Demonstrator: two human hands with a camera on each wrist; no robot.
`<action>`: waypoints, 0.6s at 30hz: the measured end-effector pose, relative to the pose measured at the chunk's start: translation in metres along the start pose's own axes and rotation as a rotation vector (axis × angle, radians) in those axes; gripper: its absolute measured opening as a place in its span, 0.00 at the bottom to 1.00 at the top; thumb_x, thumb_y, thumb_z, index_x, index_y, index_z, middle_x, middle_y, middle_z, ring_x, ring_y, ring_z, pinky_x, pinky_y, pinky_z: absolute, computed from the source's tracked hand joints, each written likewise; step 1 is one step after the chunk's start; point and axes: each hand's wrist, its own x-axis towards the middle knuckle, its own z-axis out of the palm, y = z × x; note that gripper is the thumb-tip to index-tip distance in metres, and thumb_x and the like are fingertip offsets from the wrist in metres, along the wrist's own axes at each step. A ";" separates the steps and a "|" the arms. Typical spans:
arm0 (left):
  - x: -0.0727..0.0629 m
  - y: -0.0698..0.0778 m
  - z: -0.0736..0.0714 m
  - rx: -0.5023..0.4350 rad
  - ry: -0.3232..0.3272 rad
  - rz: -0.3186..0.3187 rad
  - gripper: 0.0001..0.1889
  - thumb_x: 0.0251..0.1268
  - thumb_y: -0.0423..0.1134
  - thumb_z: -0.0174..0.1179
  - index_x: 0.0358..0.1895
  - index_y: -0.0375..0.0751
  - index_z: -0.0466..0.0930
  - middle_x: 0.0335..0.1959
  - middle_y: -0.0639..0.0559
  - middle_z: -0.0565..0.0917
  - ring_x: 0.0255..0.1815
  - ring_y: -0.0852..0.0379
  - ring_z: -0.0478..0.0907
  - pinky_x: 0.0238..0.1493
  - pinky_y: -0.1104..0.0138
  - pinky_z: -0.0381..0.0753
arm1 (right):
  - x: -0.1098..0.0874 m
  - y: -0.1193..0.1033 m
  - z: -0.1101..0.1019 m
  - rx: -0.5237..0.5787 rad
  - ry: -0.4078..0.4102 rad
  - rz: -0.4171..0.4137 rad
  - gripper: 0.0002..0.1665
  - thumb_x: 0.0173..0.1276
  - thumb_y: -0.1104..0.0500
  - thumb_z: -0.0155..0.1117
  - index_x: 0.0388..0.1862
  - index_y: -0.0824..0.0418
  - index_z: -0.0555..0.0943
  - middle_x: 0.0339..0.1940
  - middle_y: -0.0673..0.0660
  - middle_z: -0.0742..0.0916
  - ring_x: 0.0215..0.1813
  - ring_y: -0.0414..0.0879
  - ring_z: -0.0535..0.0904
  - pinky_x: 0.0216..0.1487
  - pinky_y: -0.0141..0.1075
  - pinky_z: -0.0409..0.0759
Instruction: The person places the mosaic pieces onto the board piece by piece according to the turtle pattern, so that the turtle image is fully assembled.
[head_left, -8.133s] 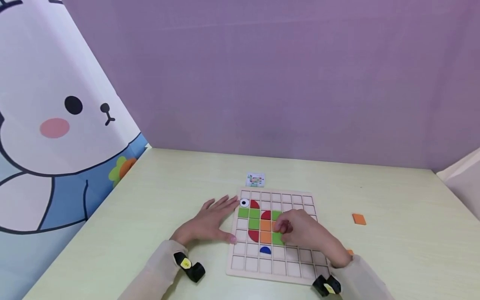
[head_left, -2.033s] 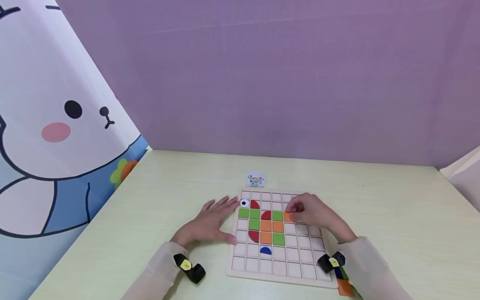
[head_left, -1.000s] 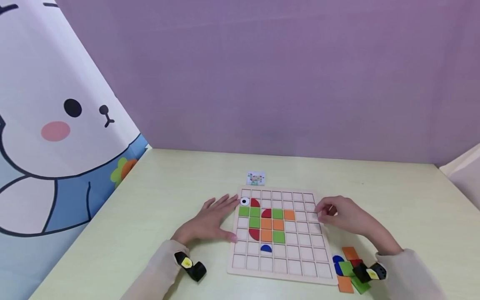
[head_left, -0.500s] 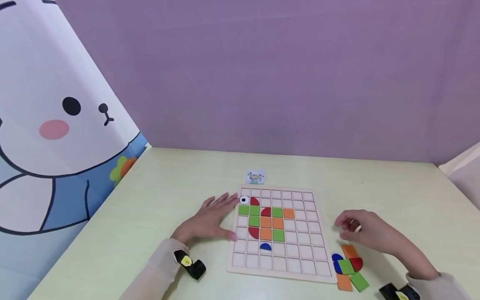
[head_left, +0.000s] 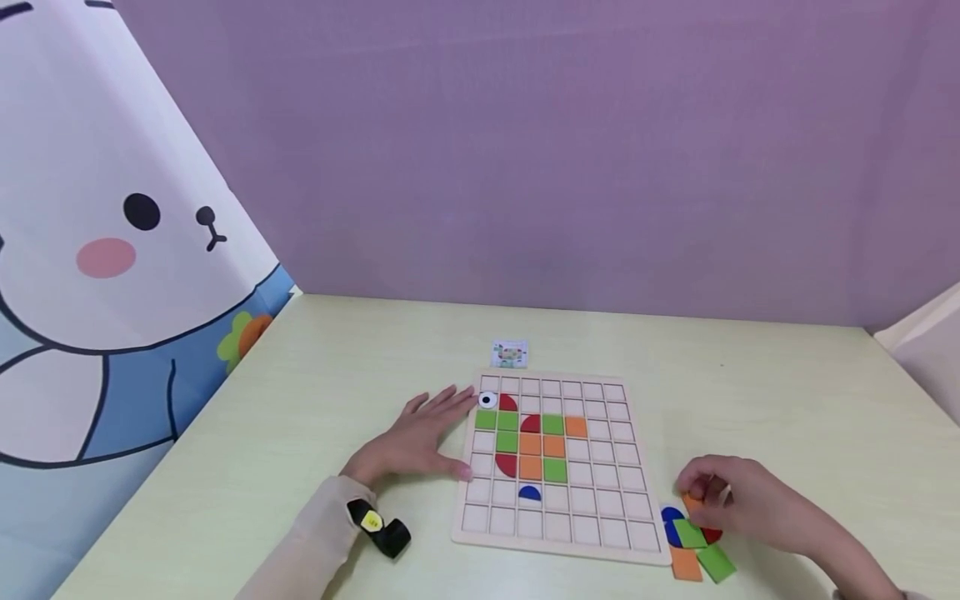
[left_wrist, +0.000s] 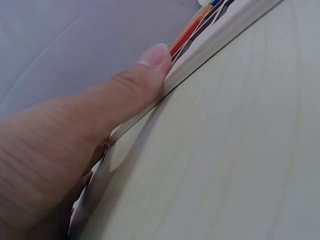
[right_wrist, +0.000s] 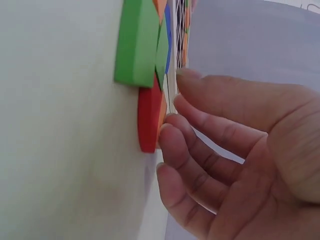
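Note:
My left hand [head_left: 412,442] lies spread at the left edge of the wooden grid board [head_left: 555,552]. In the left wrist view its thumb [left_wrist: 135,82] presses on the board's rim. Green, orange and red tiles, a blue half-round [head_left: 530,493] and an eye piece [head_left: 487,400] sit in the cells. My right hand [head_left: 742,500] is over the loose tiles right of the board, fingers bent beside an orange tile [head_left: 691,502]. The right wrist view shows thumb and fingertips apart, close to a red piece [right_wrist: 148,120], with nothing seen held between them.
Beside the board's lower right corner lie green tiles [head_left: 716,564], another orange tile [head_left: 686,564] and blue round-edged pieces [head_left: 672,527]. A small picture card [head_left: 510,354] rests behind the board on the pale table [head_left: 375,350]. A purple cloth stands behind.
An orange tile was put at the right end of the row with the upper green tile. My right hand has since moved right and down to the loose tiles. The left hand stays put.

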 end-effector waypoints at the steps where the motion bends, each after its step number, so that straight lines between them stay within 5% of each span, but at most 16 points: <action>1: 0.000 0.000 0.000 0.000 0.001 0.001 0.55 0.47 0.69 0.63 0.77 0.52 0.47 0.78 0.57 0.47 0.80 0.50 0.37 0.75 0.45 0.36 | -0.001 0.000 0.001 0.005 -0.007 0.005 0.13 0.56 0.58 0.72 0.38 0.54 0.78 0.29 0.43 0.78 0.31 0.33 0.71 0.30 0.28 0.72; 18: 0.002 -0.001 0.001 0.003 0.004 0.002 0.55 0.46 0.70 0.63 0.77 0.53 0.47 0.78 0.57 0.47 0.80 0.50 0.37 0.75 0.45 0.36 | 0.000 -0.003 0.009 -0.080 -0.010 0.079 0.18 0.49 0.56 0.77 0.37 0.54 0.78 0.29 0.48 0.76 0.31 0.33 0.67 0.29 0.27 0.68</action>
